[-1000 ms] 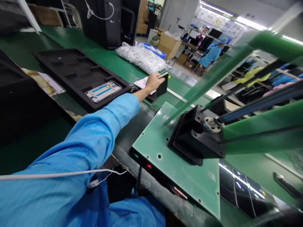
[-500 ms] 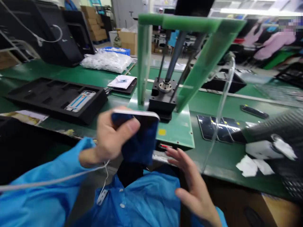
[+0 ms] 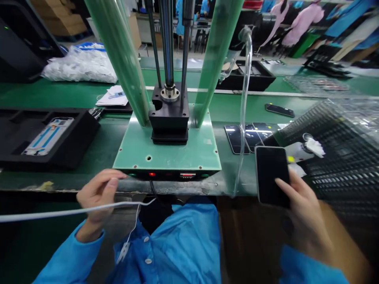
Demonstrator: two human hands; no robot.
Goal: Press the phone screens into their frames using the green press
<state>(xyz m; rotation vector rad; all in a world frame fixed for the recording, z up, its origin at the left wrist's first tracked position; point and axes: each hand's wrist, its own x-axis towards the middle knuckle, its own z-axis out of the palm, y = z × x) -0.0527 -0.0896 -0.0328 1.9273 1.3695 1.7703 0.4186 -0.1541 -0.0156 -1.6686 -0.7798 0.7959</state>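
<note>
Black-screened, a phone (image 3: pixel 271 173) is clamped in the right hand (image 3: pixel 306 213), thumb across the screen and fingers behind; it is held upright at the front edge of the green bench (image 3: pixel 233 181), right of the press (image 3: pixel 168 156). The left hand (image 3: pixel 96 193) is at the press's near left corner, fingers curled and forefinger extended towards the front panel. Whether its thumb and forefinger meet, or the fingertip touches the panel, cannot be told. A white cord (image 3: pixel 59 213) passes in front of that hand.

The press carries a black block (image 3: pixel 169 114) between two green posts; a red light (image 3: pixel 152 174) shows on its panel. Right of it, several dark phones (image 3: pixel 237 140) lie side by side, a clear tube (image 3: pixel 245 79) hanging in front of them. A further phone (image 3: pixel 280 110) lies apart, behind the row. A mesh basket (image 3: pixel 340 165) is at far right, a white bottle (image 3: pixel 296 152) beside it.

At left, a black tray (image 3: pixel 74 138) holds a phone frame (image 3: pixel 49 136) with blue strips. Papers (image 3: pixel 114 96) and a plastic bag (image 3: pixel 78 65) lie behind.
</note>
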